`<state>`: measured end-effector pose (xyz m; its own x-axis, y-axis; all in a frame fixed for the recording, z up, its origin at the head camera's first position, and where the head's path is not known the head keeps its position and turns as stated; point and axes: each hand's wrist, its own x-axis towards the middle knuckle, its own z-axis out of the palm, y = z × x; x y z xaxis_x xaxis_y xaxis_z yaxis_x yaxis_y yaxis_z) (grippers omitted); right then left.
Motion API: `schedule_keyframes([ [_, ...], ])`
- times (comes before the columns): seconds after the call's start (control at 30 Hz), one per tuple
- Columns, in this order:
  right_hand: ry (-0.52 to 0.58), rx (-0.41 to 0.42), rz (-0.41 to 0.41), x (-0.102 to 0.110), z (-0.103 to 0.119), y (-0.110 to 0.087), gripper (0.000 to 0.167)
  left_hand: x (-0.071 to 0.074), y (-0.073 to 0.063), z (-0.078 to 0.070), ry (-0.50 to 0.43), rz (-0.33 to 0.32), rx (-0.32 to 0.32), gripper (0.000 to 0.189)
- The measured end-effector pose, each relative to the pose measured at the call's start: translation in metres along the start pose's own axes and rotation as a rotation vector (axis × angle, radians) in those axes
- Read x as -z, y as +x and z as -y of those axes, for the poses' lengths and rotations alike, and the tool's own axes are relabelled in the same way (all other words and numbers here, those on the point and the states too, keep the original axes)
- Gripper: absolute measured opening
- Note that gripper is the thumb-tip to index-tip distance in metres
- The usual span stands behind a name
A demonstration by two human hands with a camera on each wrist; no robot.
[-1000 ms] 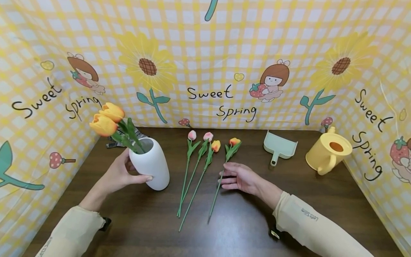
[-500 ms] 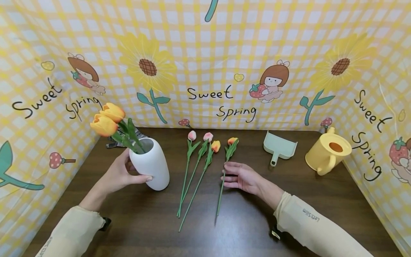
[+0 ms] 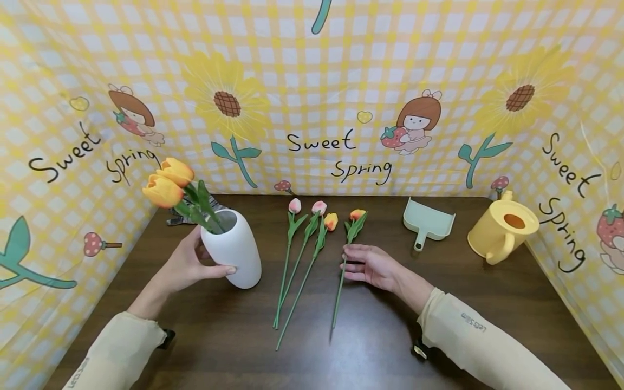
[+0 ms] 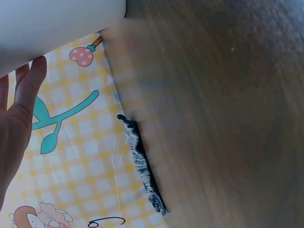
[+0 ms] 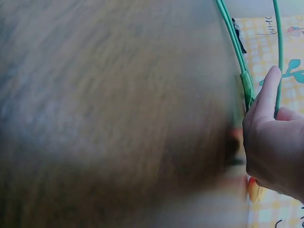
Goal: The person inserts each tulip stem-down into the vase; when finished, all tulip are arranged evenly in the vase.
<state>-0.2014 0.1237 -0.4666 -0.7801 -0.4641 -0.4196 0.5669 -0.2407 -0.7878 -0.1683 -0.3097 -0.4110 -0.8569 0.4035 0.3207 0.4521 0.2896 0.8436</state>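
Note:
My left hand grips a white vase that leans to the left, thumb across its front and fingers behind. Two yellow-orange artificial tulips stand in it, heads out over the rim. In the left wrist view, fingertips touch the vase from below. My right hand pinches the green stem of an orange-yellow tulip just under its leaves; a shadow shows below the stem's lower end. The right wrist view has this stem running up past the hand.
Between the hands, two pink tulips and an orange-yellow tulip lie on the dark wooden table. Farther right are a pale green dustpan and a yellow watering can. A grey-black striped item lies behind the vase.
The right hand's tulip has swung, its lower stem end moving right so the stem stands steeper. The left hand keeps its grip on the vase. The head view has shifted slightly.

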Motion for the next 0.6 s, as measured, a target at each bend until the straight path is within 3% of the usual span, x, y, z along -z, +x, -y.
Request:
schedule_keyframes([
  [0.3, -0.025, 0.046, 0.034, -0.006, 0.016, -0.014, 0.046, 0.001, 0.0, 0.001, -0.011, 0.002, -0.02, 0.092],
  [0.6, -0.01, 0.142, 0.062, -0.016, 0.045, -0.038, 0.018, 0.001, 0.0, 0.003, -0.005, 0.001, -0.027, 0.092],
])
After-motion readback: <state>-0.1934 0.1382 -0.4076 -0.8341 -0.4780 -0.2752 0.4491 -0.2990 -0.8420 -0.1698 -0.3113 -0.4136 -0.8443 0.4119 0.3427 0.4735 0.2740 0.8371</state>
